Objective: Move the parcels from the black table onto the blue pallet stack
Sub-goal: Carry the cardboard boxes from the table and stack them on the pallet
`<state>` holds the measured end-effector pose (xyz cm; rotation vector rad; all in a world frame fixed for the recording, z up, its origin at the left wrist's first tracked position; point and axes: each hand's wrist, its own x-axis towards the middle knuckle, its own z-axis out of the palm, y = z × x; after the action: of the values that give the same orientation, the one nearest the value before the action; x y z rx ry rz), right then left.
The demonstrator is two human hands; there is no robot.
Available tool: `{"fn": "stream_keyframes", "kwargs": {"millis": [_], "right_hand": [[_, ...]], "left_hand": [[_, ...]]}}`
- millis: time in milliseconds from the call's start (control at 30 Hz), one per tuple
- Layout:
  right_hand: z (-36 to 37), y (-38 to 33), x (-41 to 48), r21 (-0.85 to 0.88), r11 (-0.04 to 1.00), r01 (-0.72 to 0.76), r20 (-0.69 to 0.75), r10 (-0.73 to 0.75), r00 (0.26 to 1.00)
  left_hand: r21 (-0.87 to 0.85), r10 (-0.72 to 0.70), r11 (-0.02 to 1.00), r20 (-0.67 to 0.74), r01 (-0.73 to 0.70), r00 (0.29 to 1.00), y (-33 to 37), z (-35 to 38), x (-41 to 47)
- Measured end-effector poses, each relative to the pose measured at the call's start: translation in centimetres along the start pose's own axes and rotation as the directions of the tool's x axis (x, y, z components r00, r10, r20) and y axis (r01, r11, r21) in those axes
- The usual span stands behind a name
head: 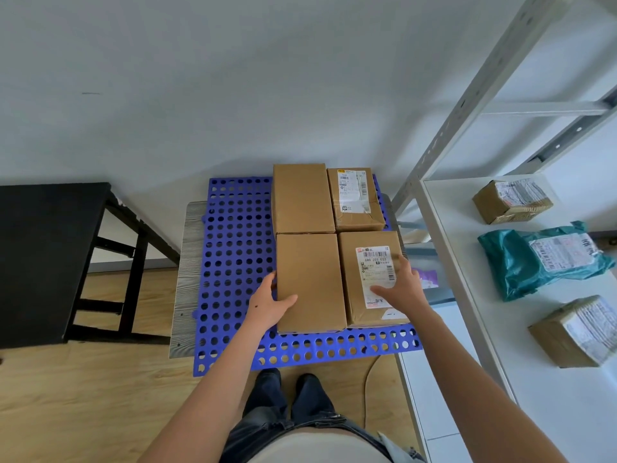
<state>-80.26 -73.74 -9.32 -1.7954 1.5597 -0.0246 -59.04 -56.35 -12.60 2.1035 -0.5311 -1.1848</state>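
**Parcels: four on the blue pallet stack, hands on the near pair**

Four brown boxes sit in a two-by-two block on the right half of the pallet stack. The near-left parcel is plain and unlabelled. Its long axis runs from the stack's near edge toward the wall. It lies flush against the near-right parcel and end-on to the box behind it.

The left hand grips the near-left parcel by its left side, close to the near corner, with the thumb laid over the top face and the fingers curled down the left side. The right hand rests on the labelled top of the near-right parcel, its fingers spread and flat, clamped on nothing. The black counter stands well apart to the left of the stack.

By my reading, the near-left parcel is being seated in its place. What remains turns on the left hand, the nearer one, which has the box to its right. Any last push would therefore go rightward, with the right hand bracing the neighbour.
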Motion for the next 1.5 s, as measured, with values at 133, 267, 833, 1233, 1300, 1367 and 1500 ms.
{"fn": "stream_keyframes", "kwargs": {"millis": [133,267,833,1233,1300,1367,1500], "right_hand": [[0.1,-0.2,-0.2,0.022,1.000,-0.011,-0.017,0.012,1.000],[0.4,-0.9,-0.7,-0.016,0.999,0.043,-0.078,-0.044,0.996],[3.6,-9.6,-2.3,0.106,0.874,0.475,0.209,-0.486,0.848],[8.5,-16.4,-7.0,0.116,0.738,0.665,0.429,-0.641,0.636],[9.8,-18.0,-8.8,0.120,0.706,0.698,0.447,-0.666,0.598],[11.3,-19.5,-10.8,0.127,0.683,0.719,0.467,-0.681,0.564],[14.6,-22.5,-15.0,0.152,0.639,0.754,0.490,-0.711,0.504]], "left_hand": [[-0.045,-0.045,0.998,-0.020,0.044,0.999,0.3,0.0,-0.2],[-0.062,-0.030,0.998,-0.053,0.027,0.998,0.6,-0.8,-0.9],[-0.274,-0.024,0.953,-0.492,-0.128,0.870,-1.2,-7.0,-8.9],[-0.392,-0.170,0.907,-0.675,-0.154,0.718,-6.0,-11.9,-14.7],[-0.400,-0.188,0.904,-0.689,-0.151,0.700,-7.4,-13.5,-16.0],[-0.410,-0.200,0.899,-0.697,-0.153,0.689,-9.1,-15.2,-17.2],[-0.426,-0.225,0.893,-0.705,-0.148,0.672,-12.6,-19.0,-19.7]]}}
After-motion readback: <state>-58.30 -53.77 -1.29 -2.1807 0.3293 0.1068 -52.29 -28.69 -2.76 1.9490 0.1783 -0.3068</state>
